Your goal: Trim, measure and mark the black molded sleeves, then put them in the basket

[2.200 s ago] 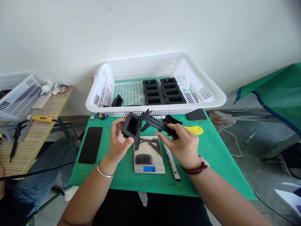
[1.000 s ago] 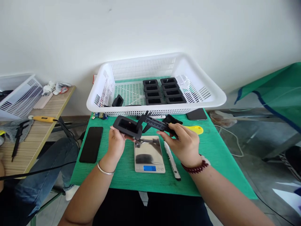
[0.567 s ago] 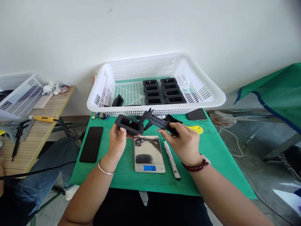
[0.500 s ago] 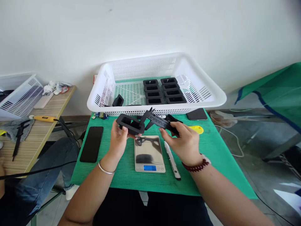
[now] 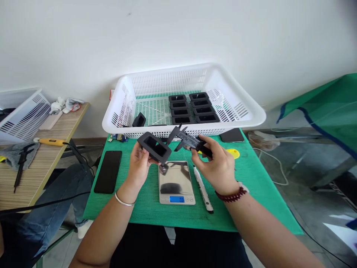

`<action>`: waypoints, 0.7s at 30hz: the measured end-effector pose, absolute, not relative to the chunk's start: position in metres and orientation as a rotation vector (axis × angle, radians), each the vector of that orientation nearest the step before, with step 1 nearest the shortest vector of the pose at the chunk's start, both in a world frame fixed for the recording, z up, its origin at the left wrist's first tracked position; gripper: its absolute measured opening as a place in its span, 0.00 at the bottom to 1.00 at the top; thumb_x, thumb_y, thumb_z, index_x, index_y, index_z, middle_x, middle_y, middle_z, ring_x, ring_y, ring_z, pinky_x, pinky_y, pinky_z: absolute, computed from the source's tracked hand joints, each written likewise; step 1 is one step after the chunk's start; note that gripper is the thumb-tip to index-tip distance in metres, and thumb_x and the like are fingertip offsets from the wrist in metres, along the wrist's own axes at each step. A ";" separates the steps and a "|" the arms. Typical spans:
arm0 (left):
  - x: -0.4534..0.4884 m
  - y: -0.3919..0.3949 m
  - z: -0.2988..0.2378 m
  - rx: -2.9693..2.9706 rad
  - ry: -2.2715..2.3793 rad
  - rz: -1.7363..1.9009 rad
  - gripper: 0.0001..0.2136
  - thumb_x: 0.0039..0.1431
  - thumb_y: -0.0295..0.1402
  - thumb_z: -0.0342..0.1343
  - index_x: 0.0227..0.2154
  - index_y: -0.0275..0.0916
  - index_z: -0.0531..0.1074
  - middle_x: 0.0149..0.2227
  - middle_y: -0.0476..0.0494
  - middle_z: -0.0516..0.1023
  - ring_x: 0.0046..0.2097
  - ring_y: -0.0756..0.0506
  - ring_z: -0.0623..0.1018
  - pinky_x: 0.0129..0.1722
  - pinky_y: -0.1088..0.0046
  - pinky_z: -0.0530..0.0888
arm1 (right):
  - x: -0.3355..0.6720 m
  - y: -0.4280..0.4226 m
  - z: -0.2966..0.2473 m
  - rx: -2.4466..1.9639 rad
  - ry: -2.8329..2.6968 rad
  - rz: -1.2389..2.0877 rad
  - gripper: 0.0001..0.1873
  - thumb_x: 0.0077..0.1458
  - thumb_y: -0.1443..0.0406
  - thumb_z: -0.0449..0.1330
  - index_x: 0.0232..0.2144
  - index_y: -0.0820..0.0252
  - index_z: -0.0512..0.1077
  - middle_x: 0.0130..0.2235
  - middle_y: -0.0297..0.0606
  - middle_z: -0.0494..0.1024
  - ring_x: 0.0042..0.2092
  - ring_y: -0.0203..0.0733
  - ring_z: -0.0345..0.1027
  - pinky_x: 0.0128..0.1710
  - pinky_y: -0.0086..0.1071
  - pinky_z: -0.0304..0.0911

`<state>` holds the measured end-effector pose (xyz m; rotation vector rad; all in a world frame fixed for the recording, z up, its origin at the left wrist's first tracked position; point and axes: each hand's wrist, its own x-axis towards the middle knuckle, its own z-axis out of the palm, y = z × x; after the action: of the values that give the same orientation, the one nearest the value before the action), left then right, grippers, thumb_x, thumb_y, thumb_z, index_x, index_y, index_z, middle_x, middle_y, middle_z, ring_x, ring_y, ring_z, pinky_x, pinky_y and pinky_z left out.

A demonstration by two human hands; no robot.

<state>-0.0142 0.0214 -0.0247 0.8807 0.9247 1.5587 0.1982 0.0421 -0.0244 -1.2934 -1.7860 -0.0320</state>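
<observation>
My left hand (image 5: 139, 163) grips a black rectangular frame-like part (image 5: 147, 142) with a deep open middle, tilted toward me above the scale. In my right hand (image 5: 219, 162) is a black caliper (image 5: 186, 140), its jaws apart and pointing left. The jaw tips come close to the part's right end; whether they touch it I cannot tell. Below the hands lies a digital scale (image 5: 176, 182) with a shiny plate and a lit blue display. A white marker (image 5: 203, 190) rests right of the scale, under my right hand.
A white plastic basket (image 5: 184, 130) at the back holds several similar black parts (image 5: 181, 111), with one tilted alone at left. A black phone (image 5: 108, 172) lies at left, a yellow-handled object (image 5: 233, 153) at right. Beside me are a wooden table (image 5: 52, 163) and a person's leg (image 5: 61, 203).
The black part has turned so its opening faces me more. The caliper jaws have drawn out of the part's opening, and the caliper has shifted slightly right.
</observation>
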 end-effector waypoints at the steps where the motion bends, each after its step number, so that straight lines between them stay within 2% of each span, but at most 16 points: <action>1: -0.014 0.021 -0.023 0.882 0.926 1.533 0.18 0.52 0.49 0.60 0.38 0.41 0.71 0.25 0.50 0.76 0.22 0.50 0.76 0.19 0.78 0.73 | 0.198 0.042 -0.026 -1.287 -1.786 -0.034 0.22 0.54 0.60 0.59 0.50 0.59 0.67 0.33 0.36 0.77 0.29 0.39 0.73 0.31 0.33 0.71; 7: -0.012 0.020 -0.015 0.792 0.989 1.396 0.19 0.50 0.52 0.60 0.26 0.39 0.69 0.16 0.51 0.72 0.15 0.50 0.72 0.12 0.78 0.67 | 0.202 0.043 -0.031 -1.202 -1.855 -0.113 0.25 0.55 0.57 0.62 0.53 0.59 0.64 0.33 0.36 0.77 0.28 0.37 0.72 0.29 0.29 0.70; 11: -0.015 0.020 -0.016 0.747 0.969 1.242 0.22 0.52 0.55 0.55 0.22 0.38 0.68 0.15 0.49 0.70 0.14 0.51 0.69 0.10 0.78 0.64 | 0.203 0.043 -0.030 -1.139 -1.879 -0.197 0.25 0.55 0.55 0.62 0.52 0.59 0.65 0.31 0.36 0.78 0.28 0.37 0.73 0.27 0.28 0.70; 16: -0.017 0.019 -0.018 0.779 0.968 1.118 0.18 0.53 0.48 0.59 0.20 0.38 0.66 0.14 0.51 0.66 0.14 0.52 0.67 0.10 0.79 0.61 | 0.205 0.044 -0.027 -1.084 -1.878 -0.270 0.24 0.55 0.54 0.62 0.50 0.59 0.67 0.29 0.34 0.78 0.28 0.37 0.74 0.28 0.28 0.69; 21: -0.017 0.019 -0.019 0.763 0.953 1.114 0.17 0.53 0.46 0.59 0.20 0.38 0.67 0.15 0.50 0.67 0.14 0.52 0.68 0.10 0.78 0.61 | 0.206 0.043 -0.026 -1.128 -1.888 -0.242 0.22 0.54 0.52 0.62 0.46 0.58 0.70 0.27 0.34 0.78 0.25 0.38 0.73 0.27 0.29 0.68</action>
<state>-0.0170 0.0190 -0.0192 0.7626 0.9527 1.1136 0.2057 0.0430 -0.0260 -1.1279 -1.8881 -0.2422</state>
